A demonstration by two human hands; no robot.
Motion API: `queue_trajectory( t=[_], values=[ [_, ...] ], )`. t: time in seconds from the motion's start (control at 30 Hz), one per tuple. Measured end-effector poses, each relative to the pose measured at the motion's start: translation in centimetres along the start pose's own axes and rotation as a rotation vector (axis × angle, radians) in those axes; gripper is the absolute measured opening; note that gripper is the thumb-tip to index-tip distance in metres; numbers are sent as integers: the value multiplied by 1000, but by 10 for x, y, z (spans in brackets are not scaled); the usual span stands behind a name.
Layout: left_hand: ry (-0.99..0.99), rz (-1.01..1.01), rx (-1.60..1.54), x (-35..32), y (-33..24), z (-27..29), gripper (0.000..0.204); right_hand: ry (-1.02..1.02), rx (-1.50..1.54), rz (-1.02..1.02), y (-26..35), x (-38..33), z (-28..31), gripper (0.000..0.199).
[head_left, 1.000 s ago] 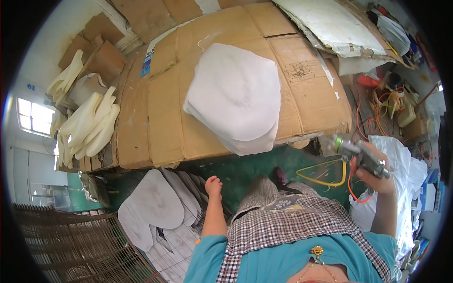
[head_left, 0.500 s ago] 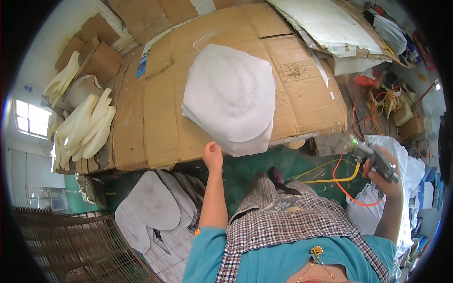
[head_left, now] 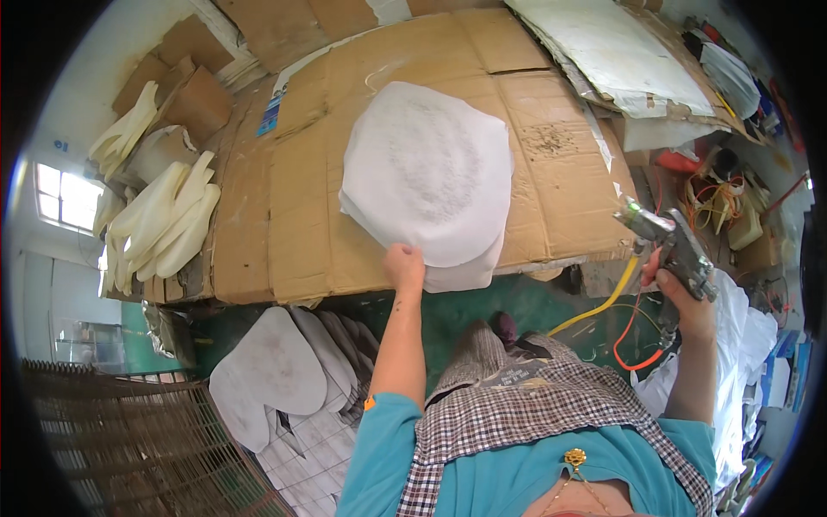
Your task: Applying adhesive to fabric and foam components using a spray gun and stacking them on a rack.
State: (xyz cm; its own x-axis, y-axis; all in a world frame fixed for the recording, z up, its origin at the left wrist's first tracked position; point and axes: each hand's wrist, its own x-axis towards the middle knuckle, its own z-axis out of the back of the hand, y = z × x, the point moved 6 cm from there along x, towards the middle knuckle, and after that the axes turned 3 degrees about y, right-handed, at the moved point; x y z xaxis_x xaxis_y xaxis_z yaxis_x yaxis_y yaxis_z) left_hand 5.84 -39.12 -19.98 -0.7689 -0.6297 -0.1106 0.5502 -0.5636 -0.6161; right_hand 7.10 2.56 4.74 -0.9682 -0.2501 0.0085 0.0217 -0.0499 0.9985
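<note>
A stack of white, rounded foam or fabric sheets (head_left: 428, 177) lies on the cardboard-covered table (head_left: 301, 198), with greyish speckling in a ring on its top piece. My left hand (head_left: 403, 265) is at the stack's near left edge, its fingers closed on the rim of the top sheet. Out to the right, past the table's front corner, my right hand (head_left: 687, 297) is wrapped round a metal spray gun (head_left: 676, 246). The gun's nozzle points left, toward the table. A yellow hose (head_left: 603, 302) and an orange hose (head_left: 633, 365) run below the gun.
Cream-coloured foam pieces (head_left: 164, 224) are heaped at the table's left end. Grey cut sheets (head_left: 267, 370) hang beside a brown slatted rack (head_left: 129, 439) at lower left. A white-topped board (head_left: 616, 65) lies at far right; white plastic bags (head_left: 732, 345) are by my right arm.
My left hand has moved forward and right, onto the sheet's edge. My right hand has brought the spray gun up and slightly left, nearer the table.
</note>
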Motion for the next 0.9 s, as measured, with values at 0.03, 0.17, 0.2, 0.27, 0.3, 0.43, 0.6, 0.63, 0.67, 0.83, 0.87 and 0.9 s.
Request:
queue_trajectory(
  t=[0.03, 0.17, 0.2, 0.27, 0.3, 0.43, 0.6, 0.63, 0.67, 0.83, 0.87, 0.9],
  values=[
    [-4, 1, 2, 0, -3, 1, 24, -40, -47, 13, -1, 0, 11, 37],
    [-11, -3, -70, -8, -15, 8, 22, 166, -73, -26, -3, -5, 26, 56],
    [-17, 10, -118, -10, -17, 10, 23, 199, -24, -18, -6, -8, 27, 60],
    [-82, 44, -256, -1, 8, 0, 22, 206, 27, 4, -6, -3, 21, 60],
    [-126, 67, -402, -1, 8, 0, 21, 190, 65, 22, -5, 0, 17, 59],
    [-105, 333, -1028, -21, -2, -18, 18, -39, -8, -11, -3, 12, 20, 41],
    [31, 381, -954, -25, 1, -31, 20, 128, 37, -49, -8, 3, 16, 28],
    [36, 379, -953, -19, 5, -31, 20, 123, 37, -49, -11, 2, 16, 28],
    [-93, 174, -549, -7, 5, -11, 20, 155, 52, -19, -15, 3, 14, 42],
    [45, 212, -1108, -12, -31, 20, 25, 166, 70, -1, -22, -4, 11, 59],
    [83, 282, -1462, -14, -35, 21, 27, 156, 72, -3, -23, -7, 12, 59],
    [109, 351, -1818, -18, -35, 24, 31, 167, 94, -2, -22, -9, 10, 59]
  ],
)
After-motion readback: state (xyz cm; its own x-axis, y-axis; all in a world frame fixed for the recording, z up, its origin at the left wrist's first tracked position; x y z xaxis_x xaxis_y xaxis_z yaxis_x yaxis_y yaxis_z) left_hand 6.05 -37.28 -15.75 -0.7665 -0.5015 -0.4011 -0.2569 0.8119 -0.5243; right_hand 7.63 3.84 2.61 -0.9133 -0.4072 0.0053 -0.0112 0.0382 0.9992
